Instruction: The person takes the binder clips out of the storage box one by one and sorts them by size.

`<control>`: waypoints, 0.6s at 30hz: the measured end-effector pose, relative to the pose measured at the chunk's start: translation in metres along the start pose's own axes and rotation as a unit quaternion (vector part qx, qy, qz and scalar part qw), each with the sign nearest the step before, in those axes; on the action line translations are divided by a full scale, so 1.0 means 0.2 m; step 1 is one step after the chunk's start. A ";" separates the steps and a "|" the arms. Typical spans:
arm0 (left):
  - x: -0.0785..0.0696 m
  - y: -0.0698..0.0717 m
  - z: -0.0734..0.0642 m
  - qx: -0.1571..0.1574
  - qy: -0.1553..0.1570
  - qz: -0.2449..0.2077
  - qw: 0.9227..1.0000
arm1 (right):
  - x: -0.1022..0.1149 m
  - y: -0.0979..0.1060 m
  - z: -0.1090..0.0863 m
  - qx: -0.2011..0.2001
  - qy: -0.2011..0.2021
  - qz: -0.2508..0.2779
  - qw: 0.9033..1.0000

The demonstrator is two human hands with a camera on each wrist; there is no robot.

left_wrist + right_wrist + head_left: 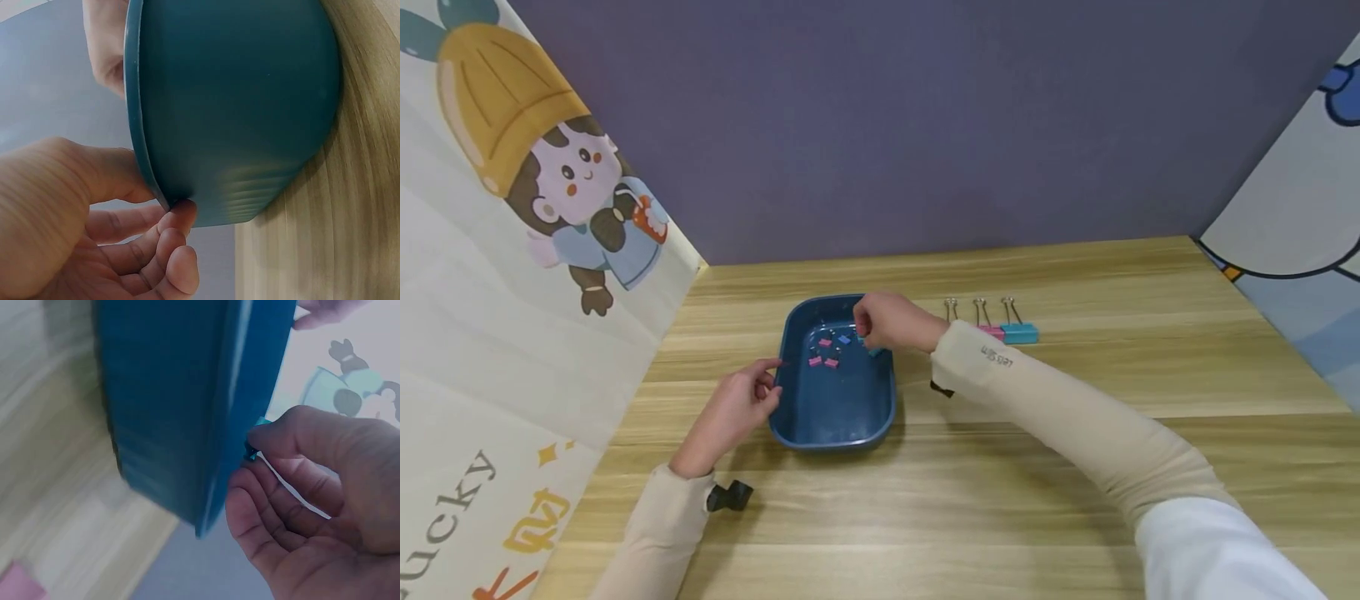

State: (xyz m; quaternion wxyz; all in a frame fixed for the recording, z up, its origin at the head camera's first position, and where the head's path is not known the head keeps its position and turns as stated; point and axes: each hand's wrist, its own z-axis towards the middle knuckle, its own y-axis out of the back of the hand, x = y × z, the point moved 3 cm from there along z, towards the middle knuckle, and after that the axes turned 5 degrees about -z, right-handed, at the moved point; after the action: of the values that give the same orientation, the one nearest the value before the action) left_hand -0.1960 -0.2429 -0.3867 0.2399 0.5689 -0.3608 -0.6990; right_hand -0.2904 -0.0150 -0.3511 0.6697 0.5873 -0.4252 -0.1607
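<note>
A dark blue plastic basin [835,417] sits on the table, with several small pink binder clips [831,362] and a blue binder clip [844,339] lying on its floor. My left hand [739,404] pinches the basin's left rim, thumb over the edge and fingertips against the outer wall [237,112]. Over the basin's right edge, my right hand [895,321] holds a small teal binder clip [252,450] between thumb and fingers. The fingers partly cover this clip.
To the right of the basin, larger binder clips stand in a row with wire handles pointing to the back: a pink one [992,332], a teal one [1020,333] and another mostly hidden by the right sleeve [1045,400]. A purple partition [925,133] rises behind the wooden table [925,517].
</note>
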 end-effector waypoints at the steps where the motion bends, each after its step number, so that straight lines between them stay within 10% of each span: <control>1: 0.00 0.00 0.00 0.000 0.002 0.000 1.000 | -0.01 0.01 -0.01 -0.002 0.000 -0.001 1.000; 18: -0.01 0.00 0.00 0.001 0.008 -0.002 1.000 | -0.24 0.08 -0.24 -0.042 0.009 0.002 0.999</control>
State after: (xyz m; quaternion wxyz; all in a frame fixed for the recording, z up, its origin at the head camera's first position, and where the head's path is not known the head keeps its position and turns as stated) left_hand -0.1948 -0.2417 -0.3865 0.2411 0.5755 -0.3585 -0.6944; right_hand -0.2855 0.0546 -0.3520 0.6982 0.5587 -0.4133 -0.1717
